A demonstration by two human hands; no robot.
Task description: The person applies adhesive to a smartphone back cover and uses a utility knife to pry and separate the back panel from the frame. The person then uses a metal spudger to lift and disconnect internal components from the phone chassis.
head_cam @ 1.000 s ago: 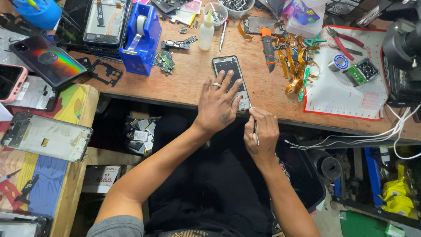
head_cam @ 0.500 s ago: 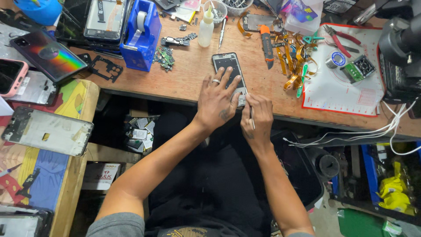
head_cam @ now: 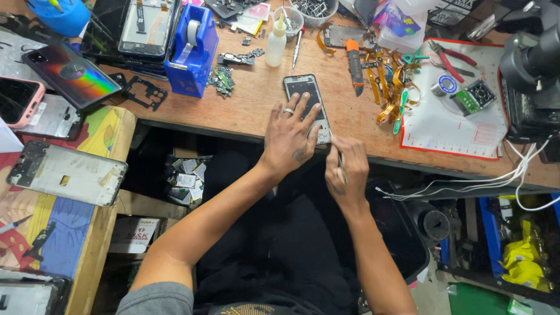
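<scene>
A thin metal tool [head_cam: 339, 156] is pinched in the closed fingers of the right hand [head_cam: 344, 172], its tip set at the lower corner of the dark, opened smartphone body [head_cam: 307, 105]. The phone is pressed flat on the wooden workbench [head_cam: 361, 134] near its front edge by the left hand [head_cam: 291, 135], fingers spread open, gripping nothing. Prying or picking at the bottom edge seems in hand; steady pressure and fine tip control are called for.

Even, fairly bright light falls from above on the wooden workbench [head_cam: 256, 111]; the space beneath it sinks into deep shadow. A rainbow glare sits on one phone back [head_cam: 73, 76]. Wide-angle bending curves the edges; focus stays sharp
</scene>
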